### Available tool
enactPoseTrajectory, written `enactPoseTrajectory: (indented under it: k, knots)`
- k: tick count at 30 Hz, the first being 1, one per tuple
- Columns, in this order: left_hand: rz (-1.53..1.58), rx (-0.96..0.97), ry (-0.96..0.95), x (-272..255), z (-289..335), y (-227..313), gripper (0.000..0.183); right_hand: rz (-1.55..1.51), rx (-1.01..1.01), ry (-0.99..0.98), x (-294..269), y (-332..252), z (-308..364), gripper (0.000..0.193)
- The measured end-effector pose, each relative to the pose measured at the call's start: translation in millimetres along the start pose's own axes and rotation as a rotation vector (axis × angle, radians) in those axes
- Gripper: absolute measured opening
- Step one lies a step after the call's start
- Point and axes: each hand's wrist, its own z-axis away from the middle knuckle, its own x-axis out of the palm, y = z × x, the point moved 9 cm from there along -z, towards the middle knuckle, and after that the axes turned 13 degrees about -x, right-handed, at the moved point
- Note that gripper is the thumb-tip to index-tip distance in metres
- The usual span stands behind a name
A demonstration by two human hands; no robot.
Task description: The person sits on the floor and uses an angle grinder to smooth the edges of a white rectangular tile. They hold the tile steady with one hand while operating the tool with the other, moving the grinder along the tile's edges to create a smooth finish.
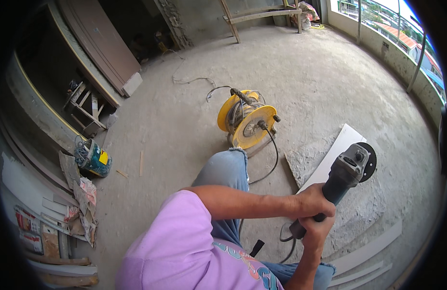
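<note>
Both hands are closed round a dark angle grinder [337, 185], held up over the floor to the right. My left hand [314, 201] wraps the body behind the grey gear head. Just below it, my right hand [316, 230] grips the rear part, where the cord leaves. A dark disc [371, 162] sits on the far right side of the head, turned away from me. Beneath the tool, a long white strip [346, 138] lies on a rough grey slab [308, 164]. A gap separates the disc from the strip.
A yellow cable reel [255, 129] stands ahead with a black cord plugged in. Several white strips [368, 249] lie at lower right. On the left are a dark bucket [99, 159] and stacked scrap boards [49, 203]. A wooden trestle [262, 17] stands at the back.
</note>
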Motion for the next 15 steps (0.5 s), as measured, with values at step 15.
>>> enactPoseTrajectory:
  k: [15]
  knots:
    - [-0.011,0.034,-0.029,2.6,-4.2,4.7,0.044,0.022,-0.011,0.040,-6.1,-0.2,-1.0,0.042]
